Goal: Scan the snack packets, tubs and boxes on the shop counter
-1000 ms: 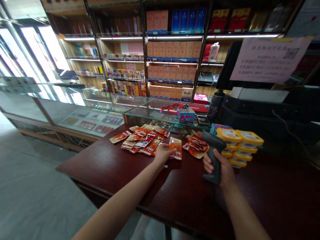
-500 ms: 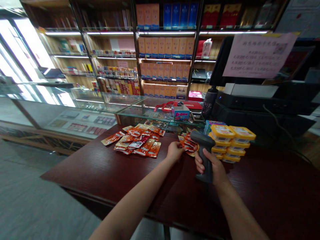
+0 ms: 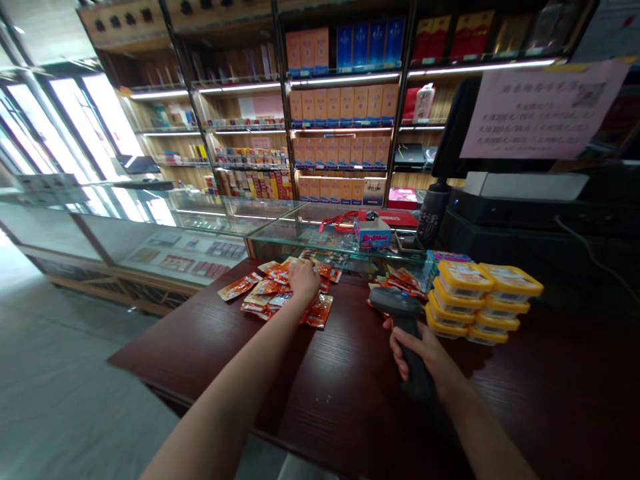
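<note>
One loose pile of orange-and-cream packets (image 3: 270, 285) is spread on the left part of the dark worktop (image 3: 325, 393). The packets are overlapped and partly covered, so no exact count can be given; one is laid out at the pile's left edge, its inner end against the others. The left hand (image 3: 303, 279) is set down on the top of this pile, its fingers bent and pointed downward; whether a packet is pinched beneath them cannot be told, as the fingertips are hidden.

One dark handheld scanner (image 3: 396, 302) is held over the worktop in the right hand (image 3: 423, 353), the fingers wrapped around its handle and the head pointed to the left. Behind the scanner, a second, smaller pile of similar packets (image 3: 404, 279) is partly hidden by it, and its number cannot be counted either.

To the right of the scanner, eight yellow-lidded tubs (image 3: 463, 277) can be counted, stacked in two columns of four. Behind them one blue-and-pink carton (image 3: 431, 267) is partly hidden.

Farther out, one small open box (image 3: 373, 237) and one red lanyard (image 3: 343, 219) are placed on the glass display case (image 3: 273, 230). On the upper shelf, four blue boxes (image 3: 369, 47) are lined up beside three orange ones (image 3: 307, 52).
</note>
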A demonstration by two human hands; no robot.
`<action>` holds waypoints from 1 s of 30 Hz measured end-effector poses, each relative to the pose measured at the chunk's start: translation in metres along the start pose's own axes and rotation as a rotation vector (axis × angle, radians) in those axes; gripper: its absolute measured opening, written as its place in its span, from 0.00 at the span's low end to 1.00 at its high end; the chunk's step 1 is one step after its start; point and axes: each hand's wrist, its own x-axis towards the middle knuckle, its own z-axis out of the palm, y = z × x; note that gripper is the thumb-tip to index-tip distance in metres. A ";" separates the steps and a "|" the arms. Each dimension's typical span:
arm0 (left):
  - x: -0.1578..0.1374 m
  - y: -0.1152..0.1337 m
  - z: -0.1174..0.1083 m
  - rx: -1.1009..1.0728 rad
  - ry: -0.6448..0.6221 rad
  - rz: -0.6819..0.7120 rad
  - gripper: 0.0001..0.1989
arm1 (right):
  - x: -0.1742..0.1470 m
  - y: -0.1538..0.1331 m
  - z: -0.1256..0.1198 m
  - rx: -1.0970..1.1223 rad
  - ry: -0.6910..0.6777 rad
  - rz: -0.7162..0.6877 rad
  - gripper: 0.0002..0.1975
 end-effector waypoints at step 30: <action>-0.064 -0.004 -0.009 -1.070 -0.096 -0.099 0.12 | -0.009 -0.001 0.013 0.000 -0.088 0.014 0.19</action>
